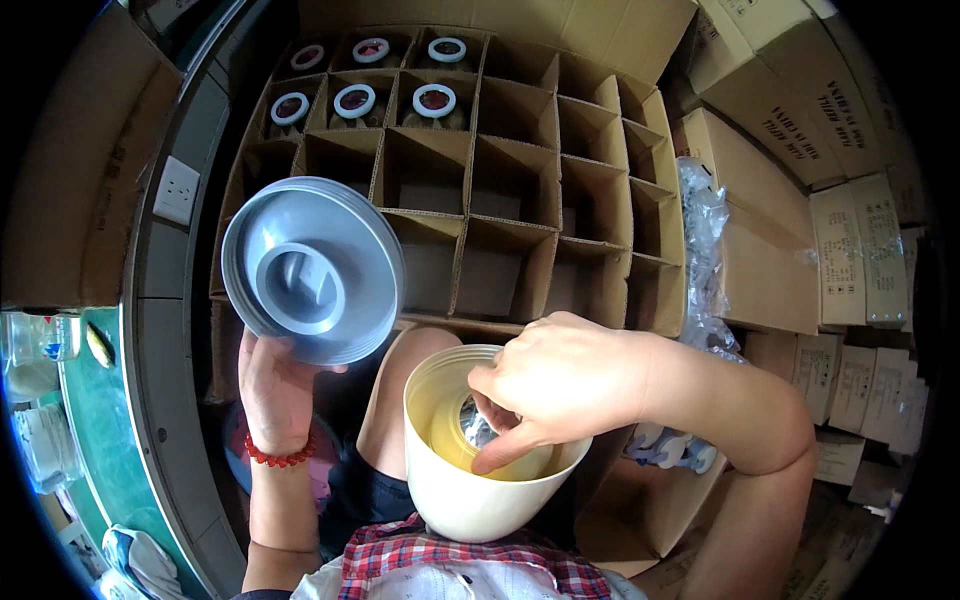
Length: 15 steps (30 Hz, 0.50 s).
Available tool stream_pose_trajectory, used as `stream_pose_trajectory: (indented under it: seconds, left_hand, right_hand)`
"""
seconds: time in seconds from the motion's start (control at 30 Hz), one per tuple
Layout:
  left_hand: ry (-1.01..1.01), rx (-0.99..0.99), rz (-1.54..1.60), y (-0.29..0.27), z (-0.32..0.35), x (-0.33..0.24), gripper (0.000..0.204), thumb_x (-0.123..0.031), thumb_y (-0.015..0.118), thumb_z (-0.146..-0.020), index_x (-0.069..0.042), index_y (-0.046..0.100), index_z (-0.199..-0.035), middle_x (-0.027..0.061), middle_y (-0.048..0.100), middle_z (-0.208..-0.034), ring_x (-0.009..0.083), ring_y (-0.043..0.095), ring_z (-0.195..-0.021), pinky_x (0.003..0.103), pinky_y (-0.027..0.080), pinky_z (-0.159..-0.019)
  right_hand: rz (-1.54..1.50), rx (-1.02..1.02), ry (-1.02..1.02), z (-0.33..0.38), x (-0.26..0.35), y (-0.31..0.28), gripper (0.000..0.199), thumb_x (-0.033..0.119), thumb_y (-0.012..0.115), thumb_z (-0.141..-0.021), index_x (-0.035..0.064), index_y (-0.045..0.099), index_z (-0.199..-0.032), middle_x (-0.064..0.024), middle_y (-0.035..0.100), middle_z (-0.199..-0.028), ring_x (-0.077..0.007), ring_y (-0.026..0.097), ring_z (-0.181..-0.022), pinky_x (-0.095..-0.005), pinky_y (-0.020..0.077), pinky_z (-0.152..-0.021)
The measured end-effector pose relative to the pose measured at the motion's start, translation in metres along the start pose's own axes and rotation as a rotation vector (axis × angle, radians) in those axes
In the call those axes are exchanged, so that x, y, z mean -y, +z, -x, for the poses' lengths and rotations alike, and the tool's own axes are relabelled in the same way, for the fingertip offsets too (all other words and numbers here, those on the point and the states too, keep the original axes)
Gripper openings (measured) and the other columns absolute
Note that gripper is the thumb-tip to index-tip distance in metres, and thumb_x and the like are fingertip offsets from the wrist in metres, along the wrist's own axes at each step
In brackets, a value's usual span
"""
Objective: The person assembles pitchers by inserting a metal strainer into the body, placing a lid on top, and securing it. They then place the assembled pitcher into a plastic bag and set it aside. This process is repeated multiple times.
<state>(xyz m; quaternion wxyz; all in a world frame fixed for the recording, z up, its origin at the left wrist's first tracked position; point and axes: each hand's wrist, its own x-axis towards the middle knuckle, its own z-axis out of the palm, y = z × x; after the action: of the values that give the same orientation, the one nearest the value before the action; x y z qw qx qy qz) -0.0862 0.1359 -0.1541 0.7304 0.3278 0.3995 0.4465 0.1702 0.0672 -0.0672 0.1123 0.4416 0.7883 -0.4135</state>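
My left hand (275,390) grips the lower edge of a round grey-blue plastic lid (375,270), raised at the left. Its rim is threaded, and a raised ring sits in its middle. On my lap stands a cream plastic container (490,515), wide mouth up. My right hand (560,385) reaches over its rim from the right, its fingers down inside and bent together. Beside those fingertips a silvery, shiny part (470,420) shows within a pale ring at the container's inside. The hand covers much of that opening, so what the fingers pinch is hidden.
Ahead stands a large cardboard box with dividers (470,140); several ring-topped jars (355,100) fill cells at its far left. Stacked cartons (760,220) and clear plastic wrap (703,250) lie to the right. A green surface (110,430) runs along the left, under a wall socket (176,190).
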Motion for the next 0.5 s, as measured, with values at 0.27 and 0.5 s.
stream_pose_trajectory:
  seconds: [0.27,0.5]
  left_hand:
    - [0.055,0.048,-0.048,0.015,0.013,-0.008,0.033,-0.006,0.041,-0.089,0.002,0.047,-0.120,0.0181,0.063,-0.106,0.0300,0.068,-0.084,0.041,0.060,-0.064]
    - [0.374,0.299,-0.315,0.026,0.013,0.007,0.039,0.005,0.042,-0.090,-0.002,0.043,-0.128,0.0144,0.057,-0.120,0.0233,0.061,-0.105,0.035,0.052,-0.087]
  right_hand:
    - [0.132,-0.069,0.086,0.003,0.020,0.010,0.058,0.059,0.057,-0.086,0.0012,0.066,-0.087,-0.0148,0.067,-0.068,-0.0315,0.069,-0.068,-0.0383,0.0544,-0.063]
    - [-0.679,-1.109,-0.023,0.052,0.000,0.023,0.072,0.062,0.046,-0.093,0.0008,0.049,-0.131,-0.0169,0.057,-0.127,-0.0239,0.059,-0.112,-0.0372,0.0480,-0.089]
